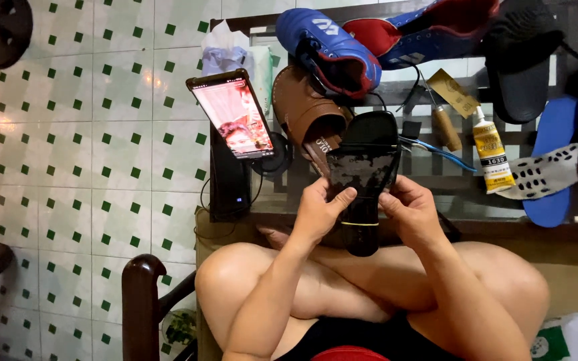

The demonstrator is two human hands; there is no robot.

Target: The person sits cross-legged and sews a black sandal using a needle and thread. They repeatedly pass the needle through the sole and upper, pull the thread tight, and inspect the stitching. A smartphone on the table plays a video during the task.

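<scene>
Beyond both hands, a dark bench [436, 230] carries a blue football boot [329, 47], a brown shoe [302, 110], a propped phone [234, 115] up and left of the left hand, and a yellow glue tube [491, 152] up and right of the right hand. Between the hands stands a black shoe sole [364, 174], upright over the knees. The left hand [319, 212] is closed around its left edge, thumb on the scuffed face; the right hand [413, 208] is closed on the right edge. It looks light, fairly stiff and possibly tacky, best gripped by its edges.
</scene>
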